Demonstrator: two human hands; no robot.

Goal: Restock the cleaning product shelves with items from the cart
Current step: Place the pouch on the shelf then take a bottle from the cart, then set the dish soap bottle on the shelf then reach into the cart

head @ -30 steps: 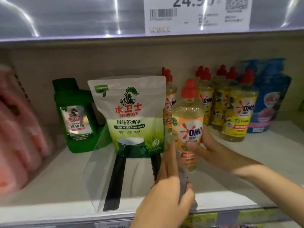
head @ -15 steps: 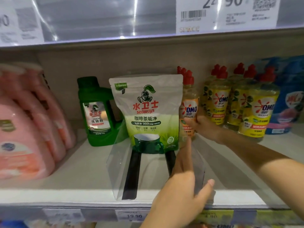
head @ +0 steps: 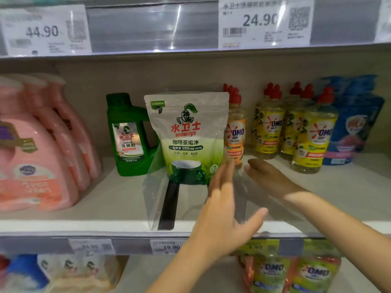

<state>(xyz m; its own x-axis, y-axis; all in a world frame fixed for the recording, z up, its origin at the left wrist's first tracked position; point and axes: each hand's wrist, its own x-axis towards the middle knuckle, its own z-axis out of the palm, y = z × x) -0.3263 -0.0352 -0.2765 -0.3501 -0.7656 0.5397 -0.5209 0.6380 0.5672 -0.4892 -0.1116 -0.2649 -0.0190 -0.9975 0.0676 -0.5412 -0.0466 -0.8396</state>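
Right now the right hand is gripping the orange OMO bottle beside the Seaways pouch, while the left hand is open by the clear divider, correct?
Not quite. The right hand is open and grips nothing; the orange OMO bottle stands ungripped beside the Seaways pouch. The left hand is indeed open by the clear divider. The head view shows this.

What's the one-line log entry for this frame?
left hand: open, at divider | right hand: open, empty | orange bottle: upright on shelf, right of pouch
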